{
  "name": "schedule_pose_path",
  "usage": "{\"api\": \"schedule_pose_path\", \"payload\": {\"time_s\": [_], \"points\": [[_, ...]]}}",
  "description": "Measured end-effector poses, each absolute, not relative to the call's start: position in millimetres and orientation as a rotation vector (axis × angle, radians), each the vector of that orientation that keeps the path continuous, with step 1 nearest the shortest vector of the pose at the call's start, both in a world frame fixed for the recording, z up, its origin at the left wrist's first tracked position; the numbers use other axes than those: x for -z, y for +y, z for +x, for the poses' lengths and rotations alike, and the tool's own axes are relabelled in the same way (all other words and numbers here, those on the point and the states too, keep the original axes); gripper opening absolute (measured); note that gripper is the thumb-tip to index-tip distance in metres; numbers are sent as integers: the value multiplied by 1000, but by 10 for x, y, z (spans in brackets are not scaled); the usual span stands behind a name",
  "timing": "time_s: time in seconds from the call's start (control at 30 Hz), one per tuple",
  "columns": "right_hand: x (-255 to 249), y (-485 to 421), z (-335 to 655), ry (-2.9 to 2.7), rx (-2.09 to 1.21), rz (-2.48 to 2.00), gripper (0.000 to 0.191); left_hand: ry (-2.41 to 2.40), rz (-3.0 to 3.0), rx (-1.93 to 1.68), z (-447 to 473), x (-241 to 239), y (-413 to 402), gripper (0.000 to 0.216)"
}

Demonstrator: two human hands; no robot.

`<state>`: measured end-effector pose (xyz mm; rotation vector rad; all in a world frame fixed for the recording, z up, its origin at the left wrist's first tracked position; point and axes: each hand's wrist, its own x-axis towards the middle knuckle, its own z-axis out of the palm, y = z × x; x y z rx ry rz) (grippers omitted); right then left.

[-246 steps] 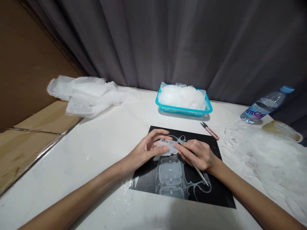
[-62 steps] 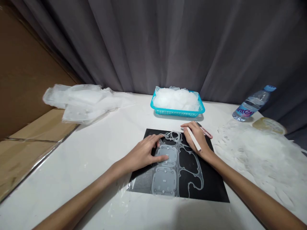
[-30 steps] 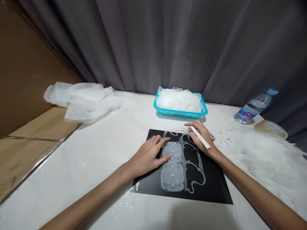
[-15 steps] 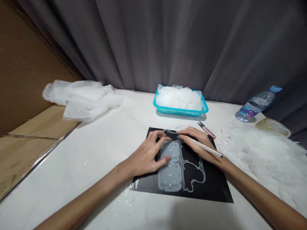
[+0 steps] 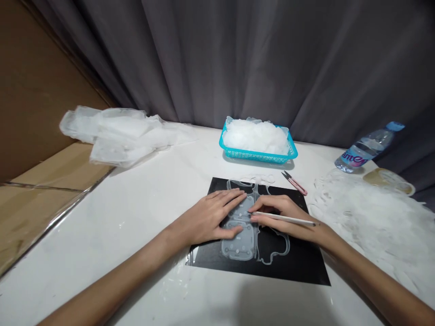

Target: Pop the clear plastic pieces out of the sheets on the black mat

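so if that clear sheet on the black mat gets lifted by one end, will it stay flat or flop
Probably floppy: the clear sheet is thin, with loopy strands along its edge. Likely light, and apt to slide, since the left hand lies flat on it while the right hand works with a stick.

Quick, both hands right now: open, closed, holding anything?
Left hand: open, fingers flat on the translucent moulded sheet on the black mat.
Right hand: closed on a thin white stick, its tip at the sheet.
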<state>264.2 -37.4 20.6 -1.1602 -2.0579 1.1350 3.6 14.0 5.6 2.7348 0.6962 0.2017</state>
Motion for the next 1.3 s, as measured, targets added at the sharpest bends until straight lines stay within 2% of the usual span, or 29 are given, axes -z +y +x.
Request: {"api": "schedule_pose_path", "payload": {"time_s": [0.13, 0.43, 0.7, 0.83, 1.03, 1.3], "points": [[-196, -396, 2614, -2115, -1111, -1108, 13, 753, 2646, -214, 21, -62, 137, 87], [42, -437, 2516, -2050, -991, -1226, 13, 606, 2639, -285, -87, -284, 200, 69], [-86, -473, 2558, -2101, -1059, -1184, 15, 653, 2509, -87, -61, -225, 170, 71], [-127, -462, 2564, -2178, -997, -1130, 15, 715, 2484, -224, -43, -133, 43, 59], [-66, -512, 2499, -2233, -792, -1043, 8, 733, 2474, -400, -14, 9, -64, 78], [140, -560, 2439, -2099, -802, -1017, 7, 659, 2450, -372, -101, -7, 36, 79]]}}
